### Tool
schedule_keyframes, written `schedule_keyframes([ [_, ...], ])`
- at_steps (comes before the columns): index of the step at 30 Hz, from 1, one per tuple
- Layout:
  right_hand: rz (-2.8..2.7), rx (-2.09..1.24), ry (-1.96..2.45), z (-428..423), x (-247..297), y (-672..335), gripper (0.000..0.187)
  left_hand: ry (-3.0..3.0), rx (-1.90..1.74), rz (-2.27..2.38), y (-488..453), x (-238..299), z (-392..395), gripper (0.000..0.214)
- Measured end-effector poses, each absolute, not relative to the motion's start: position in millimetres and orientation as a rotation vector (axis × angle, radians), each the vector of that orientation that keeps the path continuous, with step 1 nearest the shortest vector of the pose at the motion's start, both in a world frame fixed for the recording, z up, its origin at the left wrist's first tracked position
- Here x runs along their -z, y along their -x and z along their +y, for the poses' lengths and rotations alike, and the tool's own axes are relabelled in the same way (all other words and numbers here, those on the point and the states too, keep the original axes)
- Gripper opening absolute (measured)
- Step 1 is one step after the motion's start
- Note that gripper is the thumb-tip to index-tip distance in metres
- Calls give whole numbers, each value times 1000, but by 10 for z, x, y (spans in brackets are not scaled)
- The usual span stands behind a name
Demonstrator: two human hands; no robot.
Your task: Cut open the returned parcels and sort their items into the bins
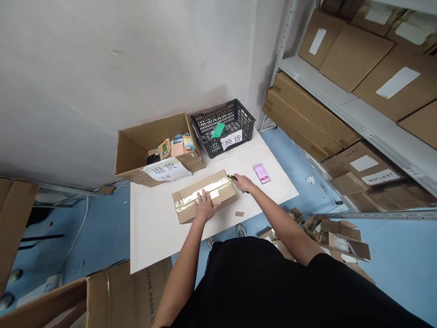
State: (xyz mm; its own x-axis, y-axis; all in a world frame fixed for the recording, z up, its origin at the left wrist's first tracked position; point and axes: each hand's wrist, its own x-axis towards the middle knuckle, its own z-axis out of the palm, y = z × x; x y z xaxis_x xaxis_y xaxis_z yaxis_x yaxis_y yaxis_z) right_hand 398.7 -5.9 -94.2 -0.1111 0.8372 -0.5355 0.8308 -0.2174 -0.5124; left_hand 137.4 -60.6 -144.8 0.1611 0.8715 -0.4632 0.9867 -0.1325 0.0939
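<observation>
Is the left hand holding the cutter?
No, the left hand lies flat on the taped box; the right hand grips the cutter at the box's end.

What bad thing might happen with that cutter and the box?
The left hand lies flat on the taped box, close to the tape seam, so the cutter in the right hand might slip toward it. Cutting deep might also scratch whatever is inside, which is hidden.
</observation>
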Motion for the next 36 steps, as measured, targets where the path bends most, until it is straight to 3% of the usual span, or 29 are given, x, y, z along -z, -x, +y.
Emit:
schedule_keyframes([
  [5,-2216,-1022,2197,-49,807,-3860,31,-2067,400,1792,-1403,1448,-641,99],
  [19,-2062,-1216,2188,-582,840,-4067,29,-2043,353,1812,-1460,1385,-660,101],
  [25,-1512,-929,2196,-881,1114,-3938,47,-2155,190,1777,-1119,1242,-322,86],
  [30,-1287,-1111,2205,-886,1530,-3482,79,-2084,251,1996,-764,1185,-1,86],
  [36,-842,-988,2254,-127,1714,-3563,82,-1941,324,2061,-1016,1290,-495,85],
])
